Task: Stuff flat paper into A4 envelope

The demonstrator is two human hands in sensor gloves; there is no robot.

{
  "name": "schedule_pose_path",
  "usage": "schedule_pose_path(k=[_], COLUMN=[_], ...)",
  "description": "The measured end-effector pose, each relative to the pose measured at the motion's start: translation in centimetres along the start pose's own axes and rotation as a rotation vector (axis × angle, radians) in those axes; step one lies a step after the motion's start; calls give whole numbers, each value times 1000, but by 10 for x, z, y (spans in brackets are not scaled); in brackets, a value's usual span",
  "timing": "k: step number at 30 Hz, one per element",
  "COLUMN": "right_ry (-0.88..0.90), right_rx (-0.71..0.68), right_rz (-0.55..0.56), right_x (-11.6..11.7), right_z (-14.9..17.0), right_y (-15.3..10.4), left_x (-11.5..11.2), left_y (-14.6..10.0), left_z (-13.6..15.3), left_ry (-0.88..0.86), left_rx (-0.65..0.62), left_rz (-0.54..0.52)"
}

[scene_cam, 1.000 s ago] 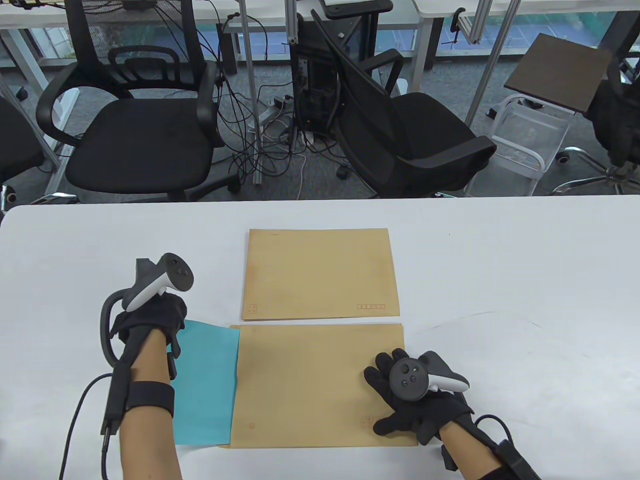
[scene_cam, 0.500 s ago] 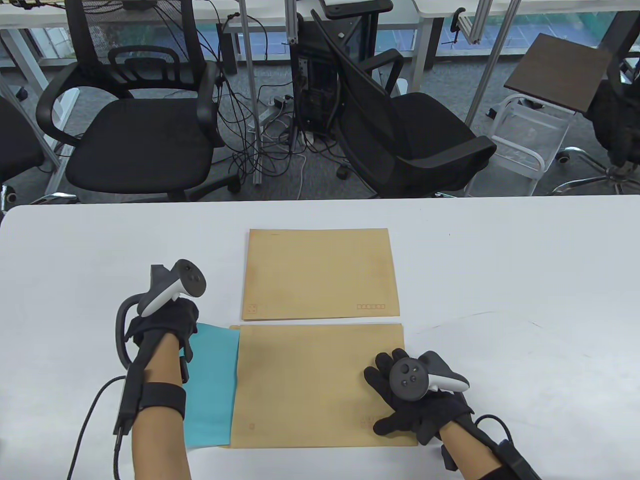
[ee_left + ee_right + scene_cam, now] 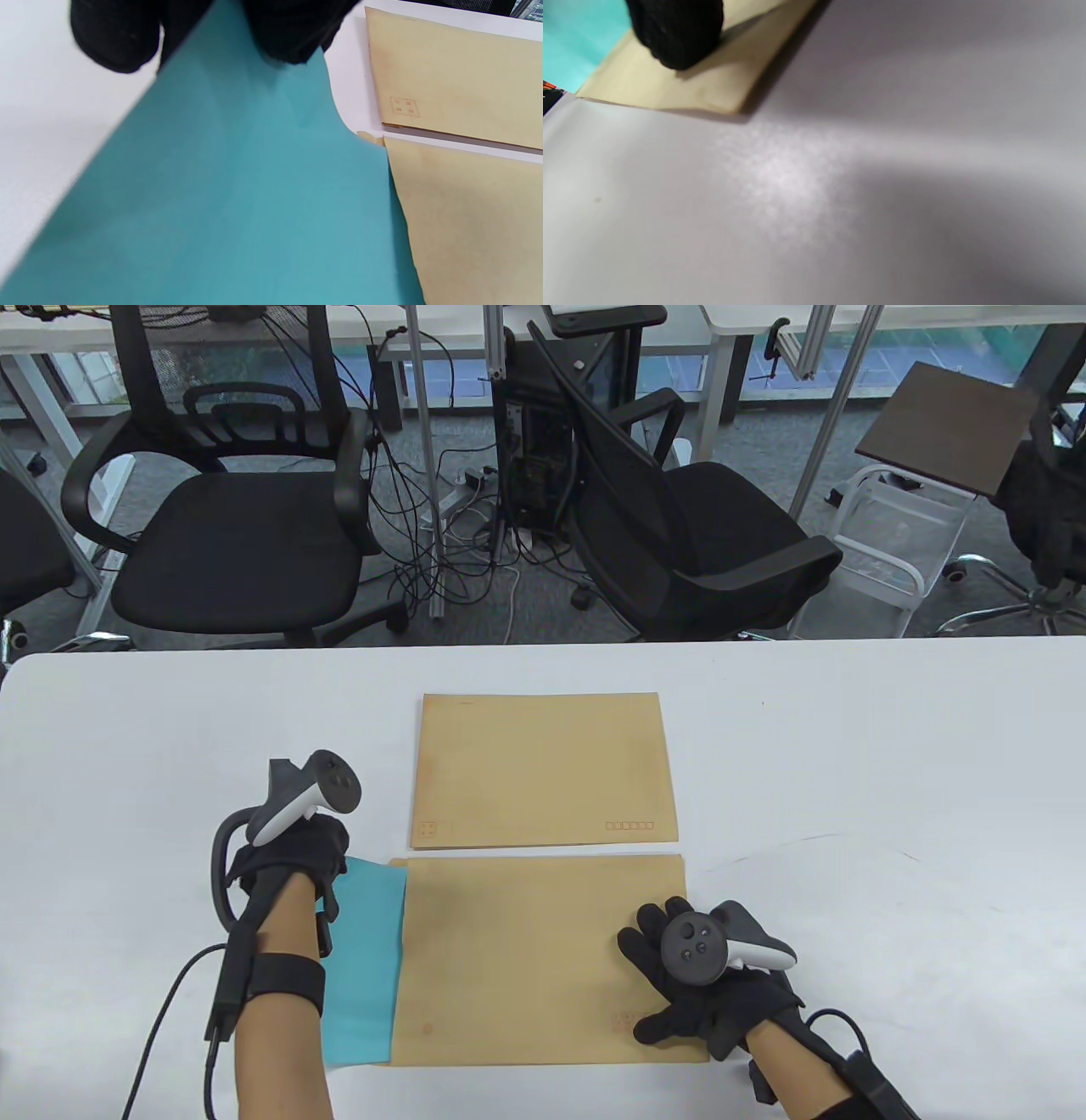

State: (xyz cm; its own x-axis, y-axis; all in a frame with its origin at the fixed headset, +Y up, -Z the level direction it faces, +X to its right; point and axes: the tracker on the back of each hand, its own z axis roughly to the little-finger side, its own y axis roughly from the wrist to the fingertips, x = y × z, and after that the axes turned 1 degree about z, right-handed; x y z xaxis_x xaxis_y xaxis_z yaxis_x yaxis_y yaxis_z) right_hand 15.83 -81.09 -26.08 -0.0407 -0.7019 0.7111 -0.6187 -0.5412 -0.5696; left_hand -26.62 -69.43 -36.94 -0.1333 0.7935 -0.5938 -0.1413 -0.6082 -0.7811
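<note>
Left hand (image 3: 293, 861): gloved, tracker strapped on its back, at the left edge of the teal paper sheet (image 3: 365, 959). In the left wrist view the gloved fingers (image 3: 280, 29) close over the sheet's far-left edge, with one on each side of it, so the hand pinches the paper. Exact finger layout not resolvable from the table view.

Teal paper sheet: lies flat on the white table (image 3: 891, 780), near-left of centre. Its right portion is inside the mouth of the near envelope (image 3: 543, 959); a strip remains exposed to the left, between the hand and the envelope's open left end. In the left wrist view the sheet (image 3: 237, 190) runs under the envelope's edge (image 3: 471, 220).

Near envelope: brown A4, long side left to right, flat on the table, opening at the left.

Far envelope (image 3: 543, 770): second brown envelope, flat, just beyond the near one, a narrow gap of table between them; small red printed boxes along its near edge.

Right hand (image 3: 708, 984): gloved, tracker on its back, fingers spread, resting palm-down on the near-right corner of the near envelope. Right wrist view shows one fingertip (image 3: 676, 29) pressing on the envelope (image 3: 683, 84) near its corner.
</note>
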Motion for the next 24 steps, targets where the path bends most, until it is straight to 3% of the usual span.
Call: schedule_pose_path(k=[24], right_ry=[9], right_rx=[-5], right_rz=[-5], right_x=[-1], right_z=[1], right_y=[0], left_x=[-21], left_y=[10], left_z=[-5], left_ry=[-95], left_rx=[-41], left_rz=[-8])
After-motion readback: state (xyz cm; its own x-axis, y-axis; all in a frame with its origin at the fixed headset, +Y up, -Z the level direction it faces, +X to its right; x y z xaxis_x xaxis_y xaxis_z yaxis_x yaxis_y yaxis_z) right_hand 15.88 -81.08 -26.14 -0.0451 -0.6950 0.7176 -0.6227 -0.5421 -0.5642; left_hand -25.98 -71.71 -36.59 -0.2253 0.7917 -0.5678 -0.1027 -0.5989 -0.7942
